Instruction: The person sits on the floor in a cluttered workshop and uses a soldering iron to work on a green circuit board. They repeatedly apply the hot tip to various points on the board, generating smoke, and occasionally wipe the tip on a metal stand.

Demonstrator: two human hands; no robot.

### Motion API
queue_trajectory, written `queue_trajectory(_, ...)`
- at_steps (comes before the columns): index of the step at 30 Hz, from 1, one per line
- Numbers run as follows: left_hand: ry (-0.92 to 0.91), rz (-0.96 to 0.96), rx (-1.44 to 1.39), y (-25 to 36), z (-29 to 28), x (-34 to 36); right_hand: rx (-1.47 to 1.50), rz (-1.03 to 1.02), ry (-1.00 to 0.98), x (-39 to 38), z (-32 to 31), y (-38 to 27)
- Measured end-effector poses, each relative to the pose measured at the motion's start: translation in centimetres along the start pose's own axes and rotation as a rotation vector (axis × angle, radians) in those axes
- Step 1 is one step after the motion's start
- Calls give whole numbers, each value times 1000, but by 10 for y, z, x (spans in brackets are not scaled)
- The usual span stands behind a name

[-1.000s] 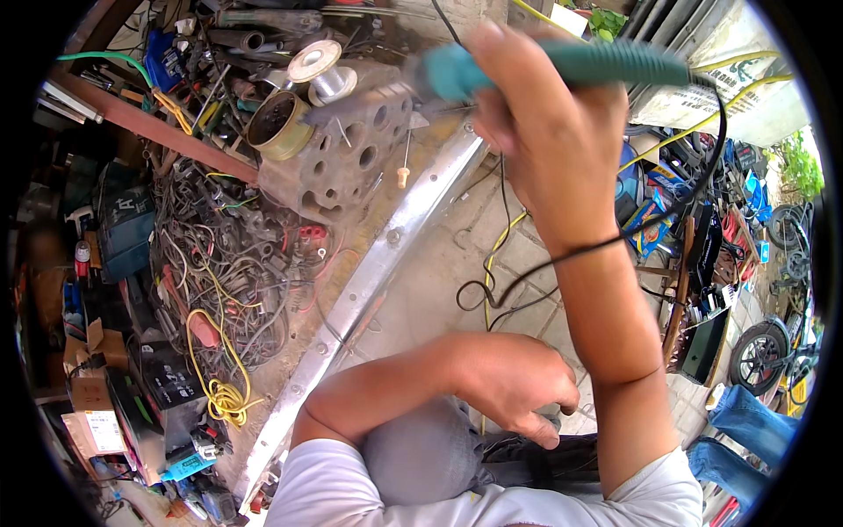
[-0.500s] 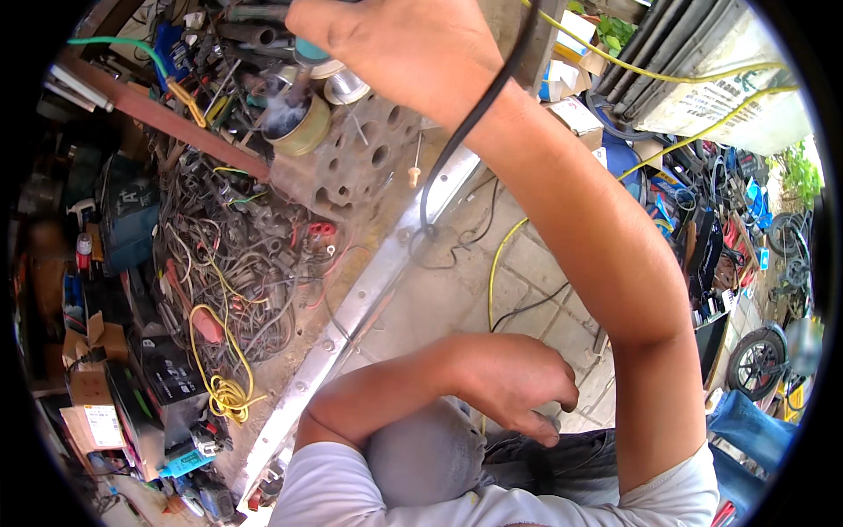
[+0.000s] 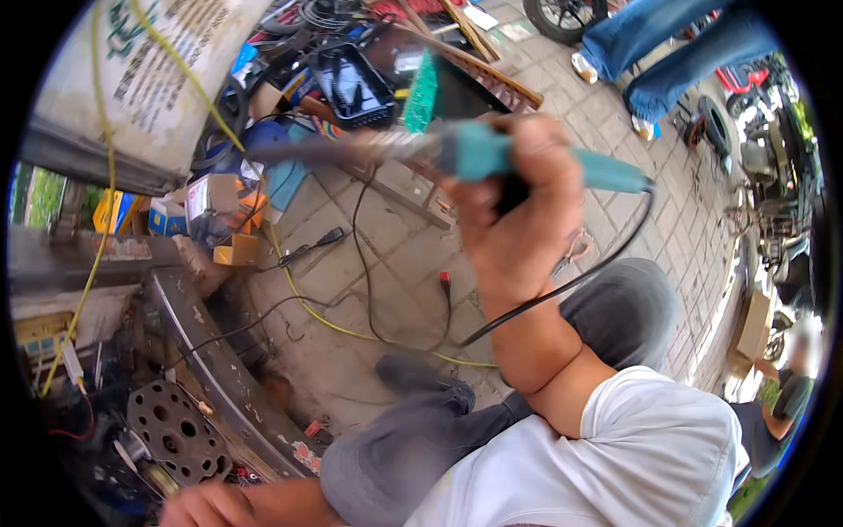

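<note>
Right hand (image 3: 518,233) is clamping around the teal handle of a soldering iron (image 3: 474,151), fingers wrapped together on the grip, and we are holding it raised well above the paved floor (image 3: 386,263), its dark metal barrel pointing to our left. Its black cord (image 3: 571,285) is looping down past our wrist toward our grey-trousered knee. Left hand (image 3: 211,505) is showing only partly at the lower edge, resting near a round perforated metal disc (image 3: 176,430); we cannot tell whether its fingers are apart or together.

We are judging the step in hand as carrying the iron clear of the work, with the tip touching nothing. Any next move is calling for a steady wrist, slack in the cord, and the hot barrel kept off our legs.

Farther out, a long grey metal rail (image 3: 211,351) is lying beside the disc, and a yellow wire (image 3: 342,327) is trailing across the floor. Beyond it, a small tan cardboard box (image 3: 235,250) and a blue-and-yellow carton (image 3: 167,218) are sitting at the left. A green circuit board (image 3: 423,92) is standing behind the iron. A large pale sack (image 3: 140,79) with green printing is filling the upper left.
</note>
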State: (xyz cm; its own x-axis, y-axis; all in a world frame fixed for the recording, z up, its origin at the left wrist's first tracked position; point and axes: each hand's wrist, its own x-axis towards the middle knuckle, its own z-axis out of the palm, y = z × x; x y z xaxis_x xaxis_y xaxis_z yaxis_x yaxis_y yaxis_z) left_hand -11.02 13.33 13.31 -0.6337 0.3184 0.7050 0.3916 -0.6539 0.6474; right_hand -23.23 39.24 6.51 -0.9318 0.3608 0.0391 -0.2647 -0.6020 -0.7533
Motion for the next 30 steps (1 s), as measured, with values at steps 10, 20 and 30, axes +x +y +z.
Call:
queue_trajectory(10,422,-879,931,-268,-100,26,-283,-189,407,14,-120,15)
queue_trajectory(20,56,-80,1713,-327,-126,9,-365,-287,133,-4,-176,66)
queue_trajectory(30,-97,69,1820,-331,-140,16,-514,-206,-6,-12,-169,86)
